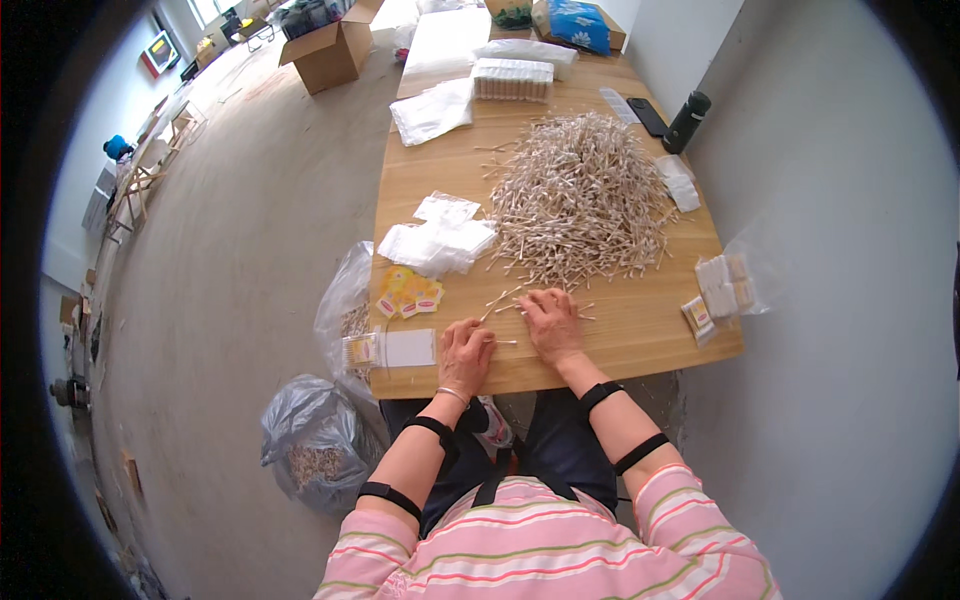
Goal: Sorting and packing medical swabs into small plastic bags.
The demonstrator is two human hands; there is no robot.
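Note:
A large heap of cotton swabs (585, 200) covers the middle of the wooden table (640, 345). In front of it, near the table's front edge, both hands work low over a few loose swabs. My left hand (466, 355) has its fingers bent down and closed, with a swab's white tip poking out to the right. Just right of it and slightly farther forward, my right hand (553, 325) curls over swabs whose ends show on both sides of its fingers. The fingertips are partly hidden under both hands.
Left lie yellow printed cards (408, 292), white plastic bags (437, 245) and a small swab packet (361, 350). Packed swabs (725, 285) sit at the right edge. Farther back are a black bottle (687, 122), a phone (648, 117) and a bundled pack (512, 80). A grey bag (320, 445) stands on the floor.

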